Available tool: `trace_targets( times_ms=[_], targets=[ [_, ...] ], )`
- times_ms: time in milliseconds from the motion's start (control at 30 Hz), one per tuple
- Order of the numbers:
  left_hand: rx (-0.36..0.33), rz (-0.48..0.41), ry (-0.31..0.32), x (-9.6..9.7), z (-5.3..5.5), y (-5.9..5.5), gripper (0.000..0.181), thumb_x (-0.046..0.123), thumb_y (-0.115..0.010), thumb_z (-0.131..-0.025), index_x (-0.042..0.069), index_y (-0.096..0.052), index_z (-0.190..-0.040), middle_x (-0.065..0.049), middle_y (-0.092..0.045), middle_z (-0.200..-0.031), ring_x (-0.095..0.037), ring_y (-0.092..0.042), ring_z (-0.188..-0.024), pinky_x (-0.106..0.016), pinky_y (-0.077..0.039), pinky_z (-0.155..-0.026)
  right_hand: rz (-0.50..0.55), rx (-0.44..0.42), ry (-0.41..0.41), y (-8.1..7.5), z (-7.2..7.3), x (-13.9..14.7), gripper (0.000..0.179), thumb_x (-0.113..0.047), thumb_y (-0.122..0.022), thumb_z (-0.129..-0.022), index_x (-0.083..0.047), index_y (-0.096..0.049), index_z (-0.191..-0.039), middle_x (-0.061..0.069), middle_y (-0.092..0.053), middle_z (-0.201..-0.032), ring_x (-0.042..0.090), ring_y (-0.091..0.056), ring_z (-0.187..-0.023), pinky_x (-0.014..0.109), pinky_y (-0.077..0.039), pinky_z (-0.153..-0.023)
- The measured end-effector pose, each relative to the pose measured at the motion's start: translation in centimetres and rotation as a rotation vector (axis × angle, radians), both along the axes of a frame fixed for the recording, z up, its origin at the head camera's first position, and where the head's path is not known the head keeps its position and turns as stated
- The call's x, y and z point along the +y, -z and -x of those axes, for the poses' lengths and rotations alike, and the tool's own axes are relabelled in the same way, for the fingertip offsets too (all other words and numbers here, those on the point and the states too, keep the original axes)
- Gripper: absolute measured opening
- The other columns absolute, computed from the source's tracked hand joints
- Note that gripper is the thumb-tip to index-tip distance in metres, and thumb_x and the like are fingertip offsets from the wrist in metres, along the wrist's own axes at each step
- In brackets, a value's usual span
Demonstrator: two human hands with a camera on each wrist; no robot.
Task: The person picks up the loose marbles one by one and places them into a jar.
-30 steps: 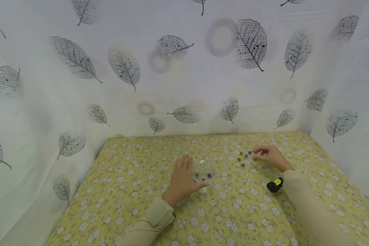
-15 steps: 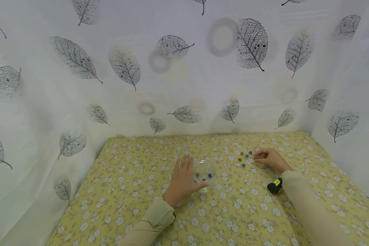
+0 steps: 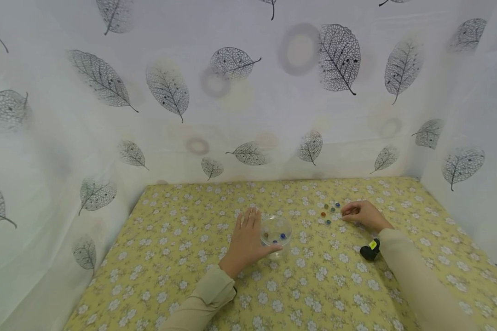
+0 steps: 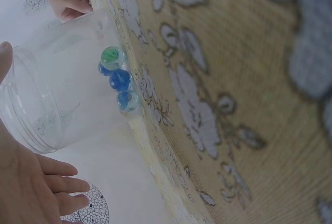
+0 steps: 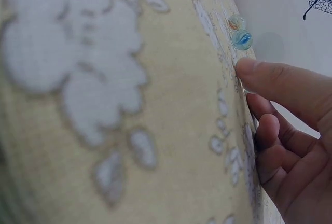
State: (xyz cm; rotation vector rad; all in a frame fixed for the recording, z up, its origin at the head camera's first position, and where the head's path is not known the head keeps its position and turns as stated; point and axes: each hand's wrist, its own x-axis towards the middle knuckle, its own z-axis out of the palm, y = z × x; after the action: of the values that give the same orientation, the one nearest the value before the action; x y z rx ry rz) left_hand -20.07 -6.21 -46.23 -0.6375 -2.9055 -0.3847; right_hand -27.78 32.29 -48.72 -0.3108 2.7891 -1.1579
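A clear plastic jar (image 3: 275, 230) stands on the table with several glass marbles (image 4: 120, 80) at its bottom, blue and green ones among them. My left hand (image 3: 244, 243) lies against its left side, fingers straight, thumb across the near side. Further right and back, several loose marbles (image 3: 333, 209) sit in a small cluster, one of them orange-red. Just right of them my right hand (image 3: 366, 215) is low at the cloth, thumb and index finger drawn together. They appear to pinch a marble, mostly hidden by the fingertips.
A small black object with a yellow-green label (image 3: 370, 249) shows at the right wrist, by the sleeve. Yellow flowered cloth (image 3: 182, 271) covers the table. White curtains (image 3: 240, 110) with leaf prints hang behind and at both sides.
The thumb and fingers of my right hand have come closer together and moved slightly lower. My left hand and the jar stay in place.
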Motion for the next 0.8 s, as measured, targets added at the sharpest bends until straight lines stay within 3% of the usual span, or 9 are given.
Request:
trace_targets(
  times_ms=[467,800],
  targets=[
    [-0.001,0.022,-0.008,0.11,0.03,-0.03,0.109,0.076,-0.051,-0.076,-0.001,-0.023,-0.148,-0.019,-0.022,-0.155,-0.032,-0.020,-0.145,-0.052,-0.017,-0.118,0.021,-0.040,-0.001,0.30,0.26,0.24,0.027,-0.018,-0.072,-0.083,0.000,-0.069,-0.103,0.013,-0.068,-0.094,0.007,-0.058,-0.069,0.027,-0.050,-0.059],
    [0.003,0.029,-0.009,0.06,0.13,0.13,0.109,0.076,-0.051,-0.076,-0.001,-0.023,-0.148,-0.019,-0.021,-0.155,-0.031,-0.018,-0.146,-0.051,-0.015,-0.119,0.053,0.016,-0.030,0.30,0.11,0.26,0.022,-0.022,-0.073,-0.082,-0.005,-0.072,-0.096,0.002,-0.067,-0.082,0.009,-0.056,-0.065,0.028,-0.047,-0.055]
  ],
)
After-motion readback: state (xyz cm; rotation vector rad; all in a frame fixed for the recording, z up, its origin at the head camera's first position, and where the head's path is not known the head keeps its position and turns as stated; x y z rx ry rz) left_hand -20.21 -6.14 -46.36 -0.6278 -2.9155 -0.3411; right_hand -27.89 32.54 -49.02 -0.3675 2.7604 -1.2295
